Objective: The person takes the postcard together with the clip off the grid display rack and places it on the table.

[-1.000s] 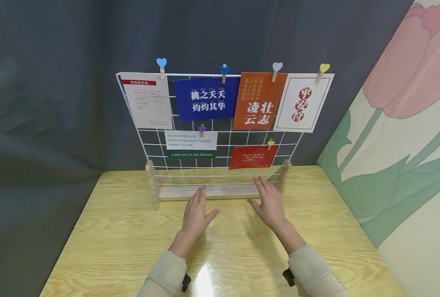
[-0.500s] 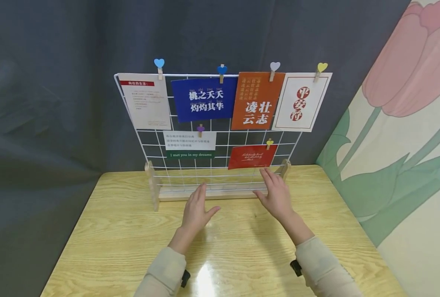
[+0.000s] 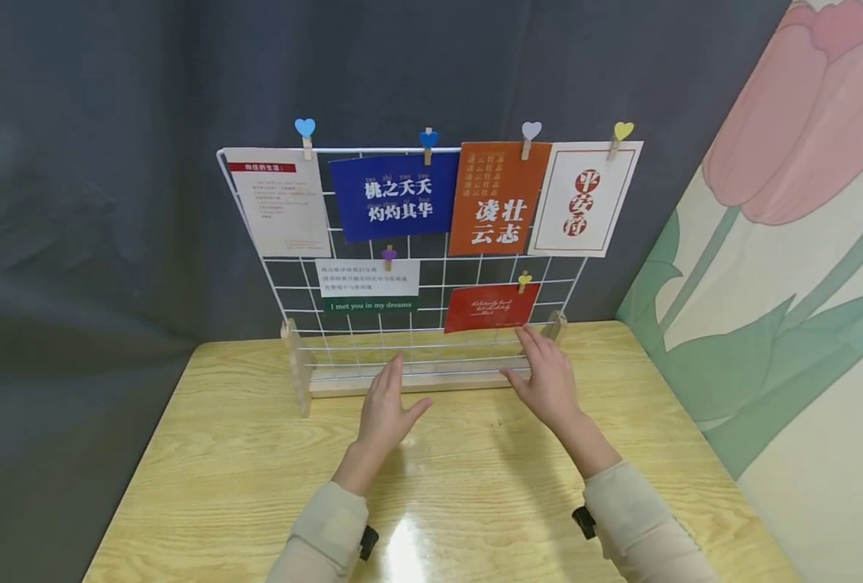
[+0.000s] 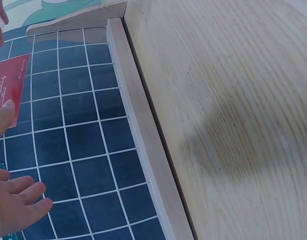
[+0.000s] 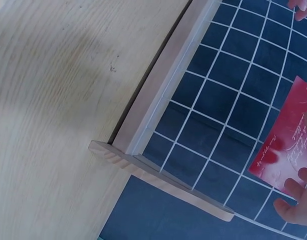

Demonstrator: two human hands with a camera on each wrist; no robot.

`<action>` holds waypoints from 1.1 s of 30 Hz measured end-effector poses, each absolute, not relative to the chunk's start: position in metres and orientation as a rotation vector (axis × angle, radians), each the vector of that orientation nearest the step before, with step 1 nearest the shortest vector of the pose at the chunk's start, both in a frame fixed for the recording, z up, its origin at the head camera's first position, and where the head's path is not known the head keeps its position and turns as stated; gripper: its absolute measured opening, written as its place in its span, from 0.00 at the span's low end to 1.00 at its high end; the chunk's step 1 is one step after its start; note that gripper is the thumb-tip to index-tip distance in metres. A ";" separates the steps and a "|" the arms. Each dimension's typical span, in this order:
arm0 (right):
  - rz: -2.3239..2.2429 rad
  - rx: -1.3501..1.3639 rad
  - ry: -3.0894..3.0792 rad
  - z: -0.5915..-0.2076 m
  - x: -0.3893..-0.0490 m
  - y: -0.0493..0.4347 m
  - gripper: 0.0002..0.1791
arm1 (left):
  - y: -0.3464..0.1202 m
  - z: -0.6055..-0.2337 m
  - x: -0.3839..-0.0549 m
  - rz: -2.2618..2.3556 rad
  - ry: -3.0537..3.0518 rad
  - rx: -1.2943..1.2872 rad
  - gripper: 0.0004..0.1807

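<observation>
The red card hung low on the wire rack, its long axis running roughly side to side, just above and a little left of the fingertips of the right hand, the nearer one. From where I stood, I couldn't tell whether those fingertips touched its lower edge. Neither hand gripped anything: fingers extended, thumbs spread away, the left hand below the white-and-green card.

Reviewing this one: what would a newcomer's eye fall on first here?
Probably the bold blue card and orange card clipped along the top of the wire rack. Next comes the right grip, at the lower edge of the red card. Then the large painted tulip at the right of the head view.
</observation>
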State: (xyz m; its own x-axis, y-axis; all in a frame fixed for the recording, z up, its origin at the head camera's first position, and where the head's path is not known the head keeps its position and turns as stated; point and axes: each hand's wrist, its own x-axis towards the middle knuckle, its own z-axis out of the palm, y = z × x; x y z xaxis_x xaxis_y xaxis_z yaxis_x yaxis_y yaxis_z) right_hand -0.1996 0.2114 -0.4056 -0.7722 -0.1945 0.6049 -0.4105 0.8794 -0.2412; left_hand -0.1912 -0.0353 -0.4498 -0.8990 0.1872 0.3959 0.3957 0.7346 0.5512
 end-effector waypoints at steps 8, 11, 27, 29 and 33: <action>0.510 0.426 -2.455 -0.397 -0.200 0.215 0.36 | -0.033 -0.443 -0.192 -0.954 -2.624 -0.436 0.45; 0.521 0.413 -2.453 -0.395 -0.201 0.216 0.36 | -0.032 -0.441 -0.193 -0.957 -2.621 -0.436 0.46; 0.526 0.451 -2.390 -0.382 -0.212 0.221 0.36 | -0.026 -0.428 -0.200 -1.020 -2.598 -0.445 0.46; 0.537 0.447 -2.395 -0.381 -0.213 0.220 0.35 | -0.026 -0.426 -0.200 -1.039 -2.593 -0.445 0.46; 0.563 0.435 -2.405 -0.378 -0.215 0.219 0.35 | -0.026 -0.425 -0.202 -1.075 -2.590 -0.445 0.46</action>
State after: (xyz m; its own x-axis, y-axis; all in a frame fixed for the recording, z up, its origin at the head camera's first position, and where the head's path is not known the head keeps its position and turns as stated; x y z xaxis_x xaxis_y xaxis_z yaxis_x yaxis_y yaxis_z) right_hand -0.2154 0.2190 -0.3776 -0.7519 -0.1673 0.6377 -0.4331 0.8546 -0.2864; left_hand -0.2017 -0.0260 -0.4250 -0.9066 0.1668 0.3877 0.3923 0.6717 0.6284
